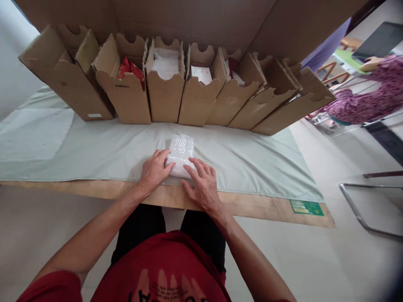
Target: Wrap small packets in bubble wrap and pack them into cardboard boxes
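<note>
A folded piece of clear bubble wrap [182,146] lies flat on the cloth in front of me, near the table's front edge. Its lower part is a thicker white bundle [179,166]; what is inside, if anything, cannot be made out. My left hand [155,170] grips the left side of the wrap, thumb on top and fingers curled at its edge. On the other side my right hand [203,180] touches the wrap with its fingertips. Its fingers are apart and the thumb points in below the bundle.
Several cardboard bins [165,98] stand in a row behind the wrap, some holding red or white packets. A large cardboard panel [189,21] rises behind them. Pale green cloth [103,144] covers the wooden tabletop [258,205]. At the right, a person's patterned sleeve [371,94] and a metal frame [352,205] show.
</note>
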Demonstrator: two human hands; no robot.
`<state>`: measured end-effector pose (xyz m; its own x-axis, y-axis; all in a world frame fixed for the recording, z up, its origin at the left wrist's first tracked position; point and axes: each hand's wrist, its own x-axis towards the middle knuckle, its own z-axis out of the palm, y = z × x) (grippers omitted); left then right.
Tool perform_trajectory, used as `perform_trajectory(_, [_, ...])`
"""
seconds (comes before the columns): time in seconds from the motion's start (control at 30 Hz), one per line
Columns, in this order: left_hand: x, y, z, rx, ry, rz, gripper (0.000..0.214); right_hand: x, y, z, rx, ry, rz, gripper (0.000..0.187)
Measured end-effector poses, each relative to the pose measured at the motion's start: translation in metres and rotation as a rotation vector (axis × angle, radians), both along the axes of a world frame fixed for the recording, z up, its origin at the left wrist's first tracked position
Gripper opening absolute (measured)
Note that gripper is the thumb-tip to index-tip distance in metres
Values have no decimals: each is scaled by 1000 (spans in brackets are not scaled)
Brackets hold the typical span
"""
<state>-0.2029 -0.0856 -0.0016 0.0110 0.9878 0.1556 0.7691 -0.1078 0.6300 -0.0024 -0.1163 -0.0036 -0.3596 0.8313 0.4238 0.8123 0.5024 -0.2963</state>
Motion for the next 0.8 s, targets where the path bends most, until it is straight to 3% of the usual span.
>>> perform_trajectory(0.13, [1, 4, -2, -3, 85, 2, 32, -3, 9, 0, -69, -164, 167, 37])
perform_trajectory(0.23, [-2, 3, 1, 10, 7, -10, 32, -5, 24, 4, -127, -176, 216, 33])
perform_trajectory(0.4, [-17, -15, 13, -19, -211, -159, 40, 4, 32, 28, -321, -28, 269, 30])
perform_trajectory(0.47, [-22, -29, 14, -66, -282, -120, 49, 10, 30, 35, -449, 83, 255, 32])
perform_trajectory(0.67, [-10, -72, 6, -220, -838, 182, 59, 15, 28, 29, -783, 512, 118, 29])
perform_trajectory(0.8, [15, -81, 11, -315, -1278, 212, 56, 2, 17, 26, -974, 775, 107, 34])
